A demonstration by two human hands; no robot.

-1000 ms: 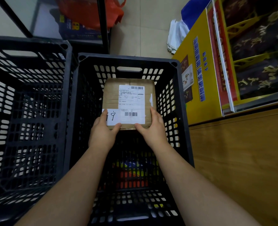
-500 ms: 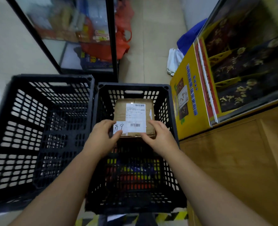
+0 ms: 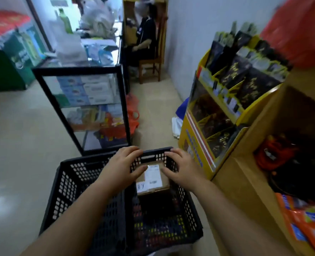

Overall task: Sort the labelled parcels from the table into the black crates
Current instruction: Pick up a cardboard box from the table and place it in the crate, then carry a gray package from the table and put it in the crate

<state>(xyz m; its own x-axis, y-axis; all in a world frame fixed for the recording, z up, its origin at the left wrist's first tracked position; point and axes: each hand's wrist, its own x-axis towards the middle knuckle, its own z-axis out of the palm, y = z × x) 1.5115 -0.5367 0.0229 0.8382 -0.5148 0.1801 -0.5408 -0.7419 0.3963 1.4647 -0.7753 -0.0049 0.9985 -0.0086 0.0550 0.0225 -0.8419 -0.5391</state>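
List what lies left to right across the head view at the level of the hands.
Left black crate → left hand → cardboard parcel in the right black crate → right hand → yellow display stand → wooden counter.

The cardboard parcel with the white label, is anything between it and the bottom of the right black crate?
Nothing visible. The parcel already sits low inside the right crate, with both hands, left and right, open above it.

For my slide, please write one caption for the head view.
Both hands, left and right, hover open above a labelled brown cardboard parcel inside the right black plastic crate.
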